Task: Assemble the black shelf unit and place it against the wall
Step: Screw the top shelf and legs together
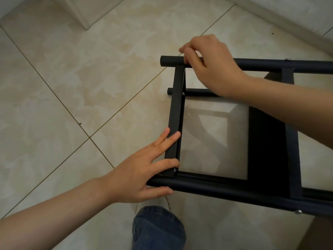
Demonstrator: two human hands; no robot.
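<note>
A black metal shelf frame (266, 145) lies on its side on the pale marbled tile floor (72, 87), and its right part runs out of view. Its flat black end crossbar (175, 114) is the landmark. The left hand (137, 175) is at the crossbar's near end. It is unclenched: two straight fingers lie along the bar, a third crosses its foot, and the thumb sits under the near round black tube (216, 187). The right hand (210, 67) is at the crossbar's far end, its fingers bunched over the far round black tube (171, 61). I cannot tell whether they pinch something small or grip the tube. The right wrist covers part of a lower tube (196, 92) right of the crossbar. A knee in blue denim (158, 230) shows below the crossbar.
</note>
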